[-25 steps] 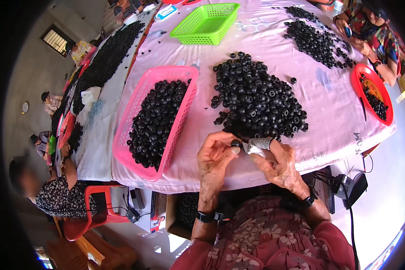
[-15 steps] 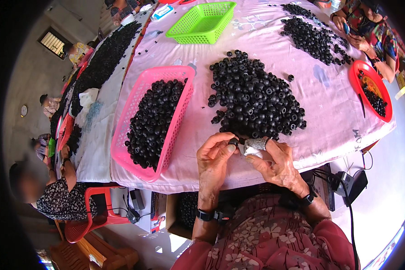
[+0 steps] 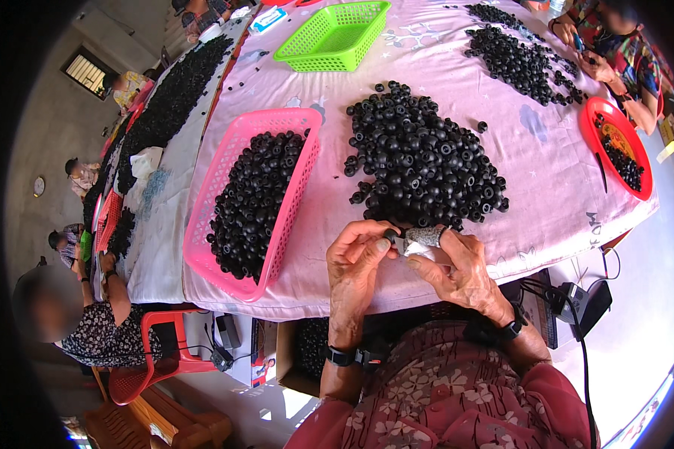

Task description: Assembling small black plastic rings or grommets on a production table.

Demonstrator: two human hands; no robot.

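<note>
I see my left hand [image 3: 358, 258] and my right hand [image 3: 457, 263] close together at the near edge of the surface with the pale pink cloth [image 3: 547, 179]. The left fingers pinch one small black rubber ring [image 3: 389, 236]. The right fingers are curled around a small grey and white tool [image 3: 421, 241], and its tip meets the ring. Just past my hands sits the big pile of black rubber rings [image 3: 419, 161]. To the left is the long pink plastic basket [image 3: 240, 258], full of more rings. To do this step well, I think I should hold the ring steady, keep the tool straight on it, and work over the cloth so a dropped ring stays near.
</note>
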